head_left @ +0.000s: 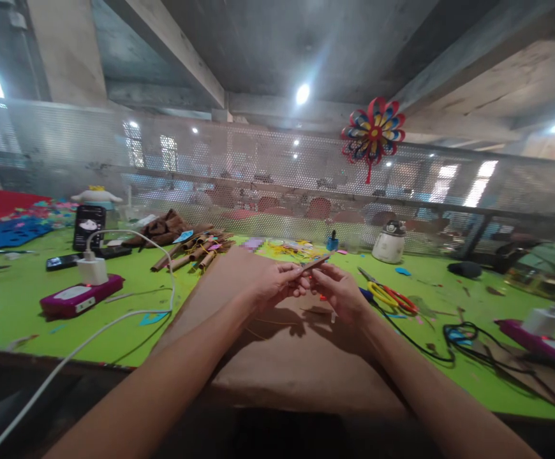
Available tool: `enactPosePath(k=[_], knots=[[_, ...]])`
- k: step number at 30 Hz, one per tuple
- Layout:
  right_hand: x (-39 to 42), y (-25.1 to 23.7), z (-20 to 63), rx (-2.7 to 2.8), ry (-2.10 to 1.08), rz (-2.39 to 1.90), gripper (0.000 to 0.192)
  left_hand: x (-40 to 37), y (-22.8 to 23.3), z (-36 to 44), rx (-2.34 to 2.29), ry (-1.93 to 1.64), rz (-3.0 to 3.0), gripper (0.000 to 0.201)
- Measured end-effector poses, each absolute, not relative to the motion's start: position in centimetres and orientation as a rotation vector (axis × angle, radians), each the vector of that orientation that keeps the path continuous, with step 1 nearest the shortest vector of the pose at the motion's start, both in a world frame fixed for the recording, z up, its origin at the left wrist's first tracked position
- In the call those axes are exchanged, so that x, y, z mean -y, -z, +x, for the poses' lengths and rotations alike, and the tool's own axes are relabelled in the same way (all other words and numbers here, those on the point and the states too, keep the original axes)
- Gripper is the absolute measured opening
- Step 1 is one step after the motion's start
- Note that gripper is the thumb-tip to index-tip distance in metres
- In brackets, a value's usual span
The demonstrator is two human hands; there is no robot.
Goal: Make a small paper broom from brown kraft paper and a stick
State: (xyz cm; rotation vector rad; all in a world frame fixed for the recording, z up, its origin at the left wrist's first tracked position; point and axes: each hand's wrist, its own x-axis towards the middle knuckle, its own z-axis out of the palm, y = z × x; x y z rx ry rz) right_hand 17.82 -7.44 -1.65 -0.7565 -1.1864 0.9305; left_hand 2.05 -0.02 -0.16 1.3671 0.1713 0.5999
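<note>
My left hand (277, 282) and my right hand (337, 290) meet above a brown paper sheet (277, 357) spread on the green table (19, 299). Between the fingertips of both hands is a thin brown strip (316, 261), tilted up to the right. Something small and red shows under my right fingers, too small to tell what. Yellow and red scissors (390, 296) lie just right of my right hand.
A pile of brown paper rolls (194, 250) lies at the back left. A purple power strip (79, 298) with a white charger and cable sits left, a phone (88, 226) behind it. Black cables (459, 335) and another purple strip (540, 344) lie right. A mesh fence with a paper pinwheel (373, 132) stands behind.
</note>
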Motion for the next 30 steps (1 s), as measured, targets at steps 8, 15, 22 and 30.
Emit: enactPosePath(k=[8, 15, 22, 30], knots=[[7.6, 1.2, 18.2, 1.070, -1.099, -0.673, 0.021, -0.8, 0.7, 1.8, -0.158, -0.498, 1.352, 0.021], [7.4, 1.3, 18.2, 1.043, -1.062, -0.705, 0.022, -0.4, 0.7, 1.9, -0.165, -0.435, 1.361, 0.019], [7.0, 1.4, 18.2, 0.950, -0.987, -0.756, 0.027, -0.3, 0.8, 2.3, -0.320, -0.704, 1.823, 0.028], [6.8, 1.9, 18.3, 0.932, -0.987, -0.802, 0.029, 0.6, 0.9, 2.4, -0.541, -1.009, 2.514, 0.022]])
